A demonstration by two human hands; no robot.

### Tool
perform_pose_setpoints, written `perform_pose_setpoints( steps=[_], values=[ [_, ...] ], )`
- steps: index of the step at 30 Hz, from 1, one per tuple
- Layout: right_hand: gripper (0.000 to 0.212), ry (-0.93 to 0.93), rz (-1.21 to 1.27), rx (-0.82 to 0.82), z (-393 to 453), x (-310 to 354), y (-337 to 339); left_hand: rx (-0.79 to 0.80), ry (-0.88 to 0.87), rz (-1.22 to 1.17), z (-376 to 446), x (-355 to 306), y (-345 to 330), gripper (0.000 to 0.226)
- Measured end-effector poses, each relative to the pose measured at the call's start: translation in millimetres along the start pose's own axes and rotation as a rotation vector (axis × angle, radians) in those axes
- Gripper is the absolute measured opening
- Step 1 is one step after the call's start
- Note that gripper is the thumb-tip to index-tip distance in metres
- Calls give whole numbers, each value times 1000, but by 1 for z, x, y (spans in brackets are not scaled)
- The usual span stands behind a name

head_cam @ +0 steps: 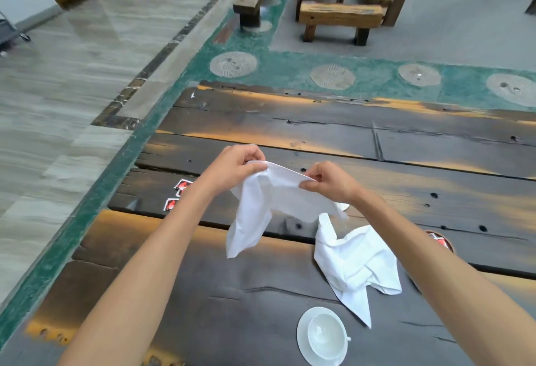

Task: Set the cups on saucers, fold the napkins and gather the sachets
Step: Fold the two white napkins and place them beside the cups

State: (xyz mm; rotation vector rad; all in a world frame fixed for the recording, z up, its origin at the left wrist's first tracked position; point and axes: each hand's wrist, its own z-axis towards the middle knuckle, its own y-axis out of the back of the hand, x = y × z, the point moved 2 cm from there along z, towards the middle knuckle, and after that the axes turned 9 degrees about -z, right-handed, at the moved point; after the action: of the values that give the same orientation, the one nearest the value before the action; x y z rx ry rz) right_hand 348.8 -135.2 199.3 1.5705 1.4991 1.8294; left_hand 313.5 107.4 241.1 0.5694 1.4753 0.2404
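Two hands, left hand (236, 164) and right hand (327, 181), pinch the top edge of a white napkin (262, 206) above the dark wooden table (232, 278). Another napkin (356, 264) lies crumpled beside a cup (327, 333) on its saucer (303, 342). Red sachets (177, 194) lie left; their print is unreadable.

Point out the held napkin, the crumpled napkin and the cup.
held napkin (261, 214): head view, hanging middle of cloth.
crumpled napkin (356, 264): head view, bunched centre.
cup (326, 335): head view, inside of bowl.

head-worn view, forward and down, close over the dark wooden table (290, 273)
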Motion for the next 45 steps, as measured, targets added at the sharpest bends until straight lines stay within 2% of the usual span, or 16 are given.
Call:
perform_pose_setpoints(
  steps=[3, 8, 11, 16, 21, 23, 27, 31, 36, 41, 43, 45],
  values=[
    [39, 80, -132, -64, -2, 6, 16, 18, -18, 32, 2, -3, 21, 9],
    [35, 87, -246, -118, -3, 9, 42, 36, -13, 140, 4, -1, 55, 7],
    [33, 84, -252, -114, -5, 11, 55, 97, 48, 220, 3, 3, 73, 10],
    [17, 63, -195, -99, -6, 13, 75, 198, 106, 371, 2, 16, 103, 10],
    [15, 32, -157, -110, -7, 18, 84, 212, 98, 491, 2, 34, 126, 15],
    [16, 10, -122, -122, -7, 18, 85, 198, 106, 537, 1, 46, 136, 23],
    [20, -35, -53, -188, -8, 11, 88, 113, 122, 601, -4, 70, 153, 15],
    [14, -68, -34, -280, -6, 5, 90, -8, 100, 634, -1, 79, 163, 10],
    [14, -130, -78, -423, 5, -9, 87, -349, 116, 760, 1, 78, 164, 9],
    [19, -149, -45, -566, 9, -15, 92, -554, 118, 702, 0, 67, 160, 10],
    [16, -136, 20, -567, 7, -15, 93, -596, 68, 646, -2, 68, 164, 10],
    [14, -107, 54, -539, 3, -8, 92, -616, -10, 476, -6, 72, 172, 10]
  ],
)
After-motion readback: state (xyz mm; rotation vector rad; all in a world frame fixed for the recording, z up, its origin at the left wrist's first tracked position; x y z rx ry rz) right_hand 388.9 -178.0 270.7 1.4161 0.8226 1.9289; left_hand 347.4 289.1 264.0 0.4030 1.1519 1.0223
